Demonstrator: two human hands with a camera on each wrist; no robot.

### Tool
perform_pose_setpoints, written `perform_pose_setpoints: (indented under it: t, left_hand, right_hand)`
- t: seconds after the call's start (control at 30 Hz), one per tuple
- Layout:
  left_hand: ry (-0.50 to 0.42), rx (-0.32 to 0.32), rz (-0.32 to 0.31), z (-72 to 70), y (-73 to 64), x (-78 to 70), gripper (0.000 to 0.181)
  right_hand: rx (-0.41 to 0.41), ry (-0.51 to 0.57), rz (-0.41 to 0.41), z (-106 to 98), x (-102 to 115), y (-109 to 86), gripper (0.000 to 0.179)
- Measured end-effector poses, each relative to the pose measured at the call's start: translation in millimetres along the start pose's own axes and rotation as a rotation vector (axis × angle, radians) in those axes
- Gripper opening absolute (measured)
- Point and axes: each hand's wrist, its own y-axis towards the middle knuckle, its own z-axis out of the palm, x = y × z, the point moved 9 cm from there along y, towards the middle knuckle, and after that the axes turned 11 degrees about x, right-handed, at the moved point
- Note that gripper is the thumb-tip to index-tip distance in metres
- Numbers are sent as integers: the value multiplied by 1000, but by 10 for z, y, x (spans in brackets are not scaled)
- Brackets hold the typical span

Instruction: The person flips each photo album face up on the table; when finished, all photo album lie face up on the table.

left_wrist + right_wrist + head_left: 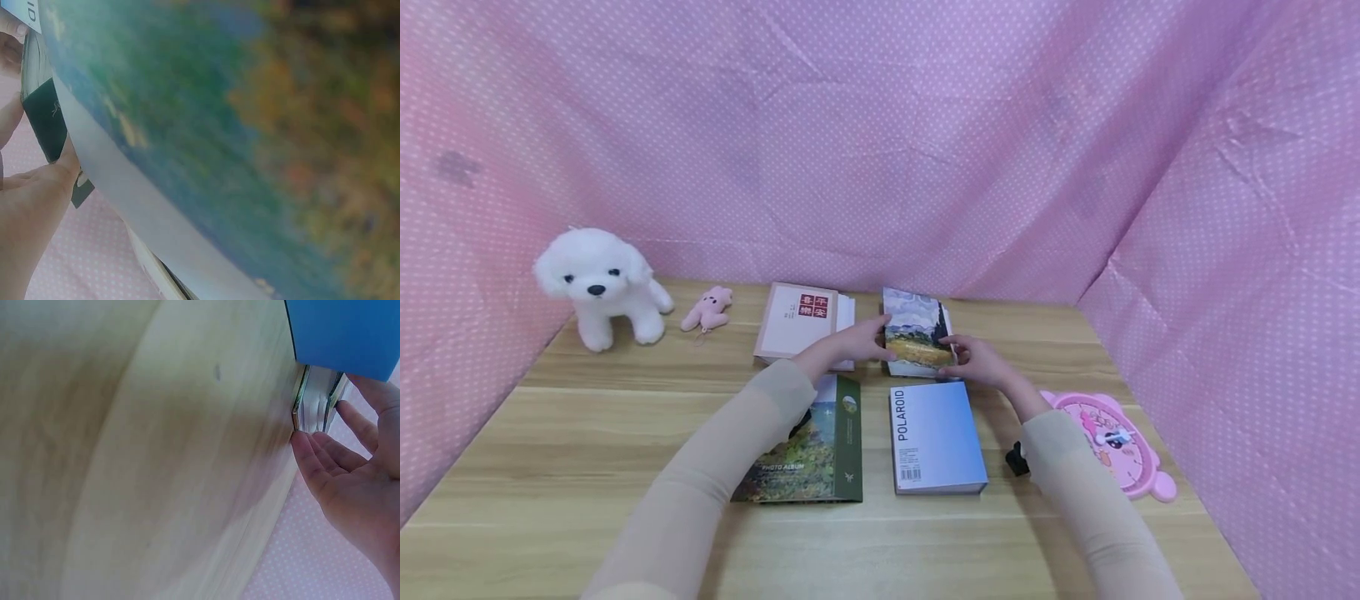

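Note:
A small photo album with a painted landscape cover (916, 329) lies at the back of the table, between both hands. My left hand (859, 342) holds its left side, touching the dark green spine (45, 122) in the left wrist view. From the other side my right hand (983, 363) grips the page edge; the right wrist view shows fingers and thumb about the album's covers and pages (315, 403). Just in front lies a blue-white POLAROID album (936, 437). Under the left forearm sits a green PHOTO ALBUM (848, 442), partly covered by the sleeve.
A cream album with red characters (790, 321) lies left of the left hand. Farther left are a pink plush toy (707, 308) and a white plush dog (602, 287). A pink clock (1138, 454) lies partly behind the right forearm. Pink dotted cloth (865, 167) surrounds the wooden table (587, 467).

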Motion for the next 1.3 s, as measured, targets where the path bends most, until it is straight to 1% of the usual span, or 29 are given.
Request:
perform_pose_setpoints:
  t: [0.3, 0.43, 0.53, 0.6, 0.73, 0.8, 0.9, 1.0, 1.07, 1.17, 1.3]
  left_hand:
    - [105, -17, -41, -46, -66, 28, 87]
    - [172, -30, -55, -71, -105, 20, 86]
    - [213, -46, -60, -100, -152, -5, 83]
    - [209, -54, -57, -124, -198, -23, 81]
    - [158, -62, -35, -184, -327, -60, 76]
    - [143, -68, -16, -216, -395, -87, 74]
    - [151, -85, 18, -263, -499, -137, 70]
    - [177, -102, 31, -293, -601, -167, 70]
    - [200, -115, 32, -306, -675, -188, 69]
    - [248, -137, 34, -316, -794, -229, 70]
    - [317, -165, 74, -309, -964, -306, 70]
  right_hand:
    - [21, -20, -34, -9, 41, 0, 63]
    - [32, -38, -46, -9, 54, -18, 62]
    - [36, -20, -43, -21, 65, -58, 62]
    - [33, 12, -29, -47, 68, -98, 62]
    - [6, 49, -18, -135, 127, -189, 63]
    - [-9, 44, -34, -178, 200, -230, 63]
    - [-28, 27, -40, -225, 324, -301, 62]
    - [-41, 19, -22, -245, 452, -371, 63]
    - [-46, 11, -29, -246, 565, -418, 63]
    - [-64, -13, -75, -235, 755, -478, 62]
    - [-102, -92, -182, -187, 1020, -568, 60]
